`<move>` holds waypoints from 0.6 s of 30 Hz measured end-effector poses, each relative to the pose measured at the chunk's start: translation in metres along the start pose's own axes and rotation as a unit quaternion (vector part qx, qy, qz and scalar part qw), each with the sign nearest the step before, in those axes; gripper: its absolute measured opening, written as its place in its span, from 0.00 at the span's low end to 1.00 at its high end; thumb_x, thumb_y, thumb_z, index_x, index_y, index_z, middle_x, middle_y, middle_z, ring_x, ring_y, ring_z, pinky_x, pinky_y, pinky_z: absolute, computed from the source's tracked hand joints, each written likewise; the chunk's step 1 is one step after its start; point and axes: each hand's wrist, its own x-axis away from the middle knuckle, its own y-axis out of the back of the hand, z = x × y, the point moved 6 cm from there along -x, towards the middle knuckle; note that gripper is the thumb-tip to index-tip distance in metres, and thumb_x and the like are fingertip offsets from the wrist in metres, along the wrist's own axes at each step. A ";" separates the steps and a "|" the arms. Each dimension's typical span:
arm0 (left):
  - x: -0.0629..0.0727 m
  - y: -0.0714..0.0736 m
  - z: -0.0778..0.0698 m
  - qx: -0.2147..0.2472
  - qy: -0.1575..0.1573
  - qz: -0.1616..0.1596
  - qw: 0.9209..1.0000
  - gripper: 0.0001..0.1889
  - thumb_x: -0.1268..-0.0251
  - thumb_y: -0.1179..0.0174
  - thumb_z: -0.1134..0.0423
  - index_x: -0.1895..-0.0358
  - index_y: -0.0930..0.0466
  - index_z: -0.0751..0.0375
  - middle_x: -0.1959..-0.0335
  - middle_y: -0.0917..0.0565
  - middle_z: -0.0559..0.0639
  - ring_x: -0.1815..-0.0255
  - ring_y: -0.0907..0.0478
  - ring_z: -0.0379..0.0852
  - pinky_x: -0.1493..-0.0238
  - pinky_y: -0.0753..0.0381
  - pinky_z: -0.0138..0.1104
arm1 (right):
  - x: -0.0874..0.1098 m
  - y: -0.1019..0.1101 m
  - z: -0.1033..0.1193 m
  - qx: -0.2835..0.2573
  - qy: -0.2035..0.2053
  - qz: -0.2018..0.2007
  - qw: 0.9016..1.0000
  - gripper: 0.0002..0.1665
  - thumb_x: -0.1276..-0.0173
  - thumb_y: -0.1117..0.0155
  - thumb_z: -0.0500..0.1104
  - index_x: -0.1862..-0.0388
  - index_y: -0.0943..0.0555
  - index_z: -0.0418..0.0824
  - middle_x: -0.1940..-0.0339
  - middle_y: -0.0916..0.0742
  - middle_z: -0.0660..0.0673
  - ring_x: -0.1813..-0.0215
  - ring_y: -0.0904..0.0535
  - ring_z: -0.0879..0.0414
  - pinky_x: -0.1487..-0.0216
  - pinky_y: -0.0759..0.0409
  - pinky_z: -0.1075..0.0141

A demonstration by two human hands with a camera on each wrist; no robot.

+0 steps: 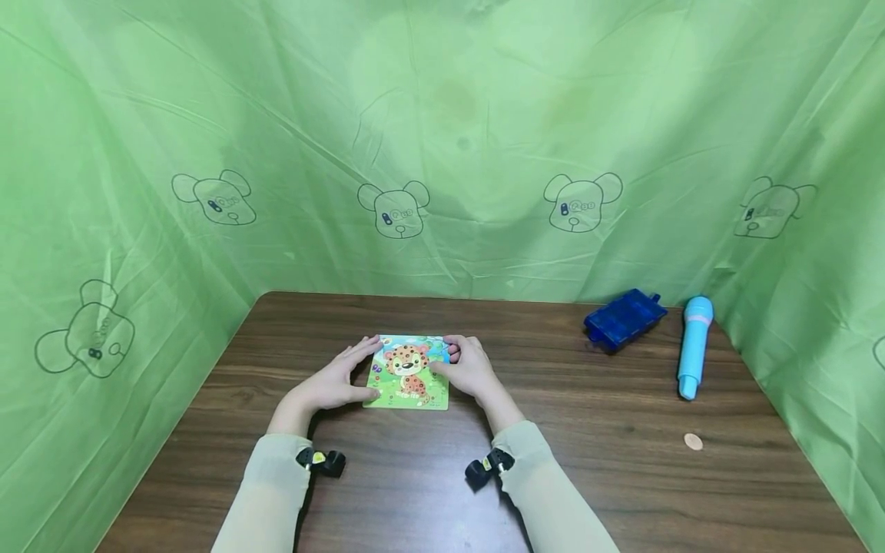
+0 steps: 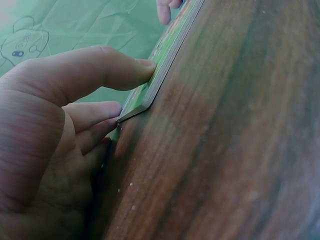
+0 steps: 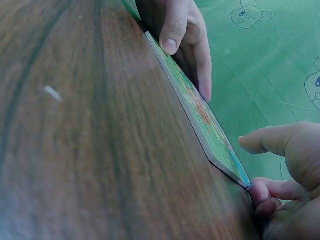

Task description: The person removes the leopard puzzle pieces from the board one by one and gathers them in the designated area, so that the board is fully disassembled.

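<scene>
Left hand [image 1: 337, 381], centre-left: fingers extended, thumb rested on picture board [image 1: 408, 373], which lay flat at centre. Right hand [image 1: 474, 372], right of centre: unclenched, fingertips touched board's edge, thumb raised. Blue case [image 1: 624, 319], blue microphone [image 1: 694, 346]: lay right.

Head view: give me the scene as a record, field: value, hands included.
main_item: picture board with a spotted cub, picture side up
left_hand: left hand at the board's left side, thumb on its face
right_hand: right hand at the board's right edge, fingertips touching, thumb clear of the face
far_right: dark blue box, with a light blue microphone to its right, head toward the curtain
near_right: small pale disc, nearer the person than the microphone
surface: brown wooden table
backdrop: green curtain with animal-head outlines
</scene>
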 end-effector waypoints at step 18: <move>-0.002 0.001 0.001 -0.006 0.004 0.006 1.000 0.52 0.34 0.23 0.56 0.12 0.42 0.62 0.09 0.48 0.60 0.09 0.58 0.64 0.12 0.63 0.61 | -0.003 0.003 0.003 -0.009 -0.006 -0.005 1.000 0.34 0.38 0.17 0.45 0.35 0.17 0.34 0.52 0.21 0.42 0.53 0.25 0.53 0.50 0.25 0.61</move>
